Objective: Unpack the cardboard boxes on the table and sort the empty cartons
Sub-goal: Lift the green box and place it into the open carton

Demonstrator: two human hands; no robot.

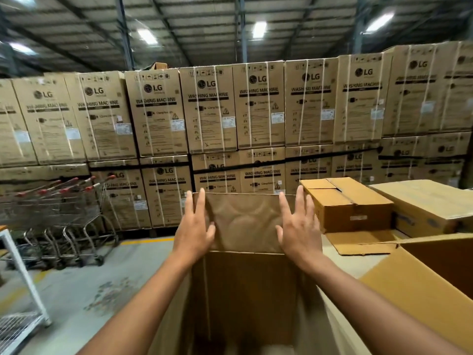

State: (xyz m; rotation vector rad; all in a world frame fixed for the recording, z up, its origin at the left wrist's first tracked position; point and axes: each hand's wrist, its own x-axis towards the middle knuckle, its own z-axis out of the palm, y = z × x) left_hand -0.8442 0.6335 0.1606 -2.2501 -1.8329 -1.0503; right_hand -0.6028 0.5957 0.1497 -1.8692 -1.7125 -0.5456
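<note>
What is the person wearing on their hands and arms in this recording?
Nothing is worn on the left hand or the right hand: no gloves, rings, watch or bands show. The forearms are bare, and no sleeve reaches into view.

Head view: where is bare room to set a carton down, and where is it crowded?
Bare floor lies between the trolleys and the open box. A small table strip shows beside the flat cardboard. Boxes crowd the right.

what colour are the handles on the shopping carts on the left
Red handles on the nested shopping carts; the head view shows them best.
</note>
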